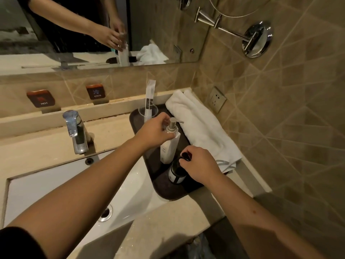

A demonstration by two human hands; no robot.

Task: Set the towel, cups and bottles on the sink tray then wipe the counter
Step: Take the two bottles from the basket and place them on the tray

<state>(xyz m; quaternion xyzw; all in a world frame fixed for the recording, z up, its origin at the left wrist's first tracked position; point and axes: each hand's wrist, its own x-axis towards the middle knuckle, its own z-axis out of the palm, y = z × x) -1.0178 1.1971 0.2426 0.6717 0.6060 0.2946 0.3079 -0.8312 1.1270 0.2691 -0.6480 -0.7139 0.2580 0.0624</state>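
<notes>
A dark tray (164, 189) lies on the counter to the right of the basin. On it stands a white pump bottle (169, 146), and my left hand (155, 132) is closed on its neck just under the silver pump. In front of it a dark bottle with a white label (176, 173) stands upright, my right hand (200, 166) gripping its black cap. A clear cup (147, 111) holding a wrapped white packet sits at the tray's far end. A folded white towel (201, 128) lies along the tray's right side, partly over its edge.
A chrome tap (76, 131) stands behind the white basin (56, 184). Hot and cold signs sit on the ledge under the mirror. A wall socket (217, 99) and a chrome mirror arm are on the tiled right wall. Beige counter (168, 221) runs along the front.
</notes>
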